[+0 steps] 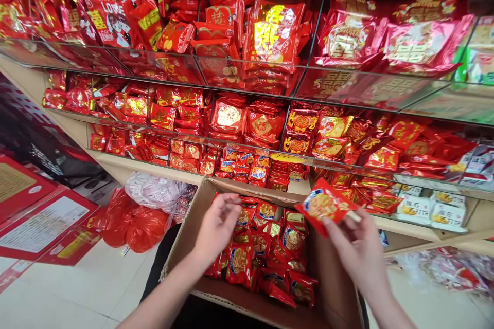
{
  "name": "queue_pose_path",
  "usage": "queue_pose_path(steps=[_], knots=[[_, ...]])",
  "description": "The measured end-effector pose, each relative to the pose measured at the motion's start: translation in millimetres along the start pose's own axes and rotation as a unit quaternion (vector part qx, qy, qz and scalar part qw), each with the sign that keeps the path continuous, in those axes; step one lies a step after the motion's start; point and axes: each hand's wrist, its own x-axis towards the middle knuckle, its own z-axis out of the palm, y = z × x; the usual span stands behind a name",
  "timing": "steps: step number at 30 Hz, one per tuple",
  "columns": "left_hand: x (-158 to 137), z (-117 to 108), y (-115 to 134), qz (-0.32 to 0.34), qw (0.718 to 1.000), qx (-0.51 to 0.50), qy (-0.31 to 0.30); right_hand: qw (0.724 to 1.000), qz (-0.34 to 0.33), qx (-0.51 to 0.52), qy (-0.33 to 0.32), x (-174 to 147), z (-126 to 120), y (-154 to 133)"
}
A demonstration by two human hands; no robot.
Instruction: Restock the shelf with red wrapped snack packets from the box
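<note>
An open cardboard box [339,288] sits low in front of me, filled with small red snack packets [239,262] that carry a round gold picture. My right hand [357,241] grips one red snack packet [322,203] between thumb and fingers, raised above the box's right rim. Over the left part of the box hovers my left hand [218,226], its fingers loosely curled and apart, with no packet visible in it. Whether its fingertips touch the packets below, I cannot tell.
Ahead stand shelves with clear fronts [247,74], stocked with red and gold packets and some white packets [432,211]. At left are red plastic bags [142,223] and red cartons [42,221] on the tiled floor [85,293]. Clear-wrapped bags [451,270] lie under the shelves at right.
</note>
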Motion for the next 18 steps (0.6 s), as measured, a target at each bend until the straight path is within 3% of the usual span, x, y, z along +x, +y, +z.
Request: queue_pose_path(steps=[1,3,6,8,9,14,18], knots=[[8,-17,-4,0.057,0.992,0.102,0.038,0.993,-0.047,-0.108,0.024,14,-14,2],[22,-49,-16,0.131,0.949,0.275,0.083,0.941,-0.150,-0.303,0.013,40,-37,10],[32,-79,-41,0.142,0.900,0.398,0.110,0.824,-0.306,-0.457,-0.134,75,-54,25],[31,-85,-58,0.119,0.895,0.416,0.106,0.761,-0.333,-0.507,-0.230,95,-51,37],[29,-85,-65,0.107,0.897,0.418,0.098,0.745,-0.320,-0.525,-0.259,105,-45,43],[17,-74,-75,0.051,0.888,0.453,0.056,0.755,-0.126,-0.589,-0.259,149,6,70],[16,-71,-69,0.039,0.881,0.468,0.051,0.773,-0.076,-0.582,-0.243,180,46,85]])
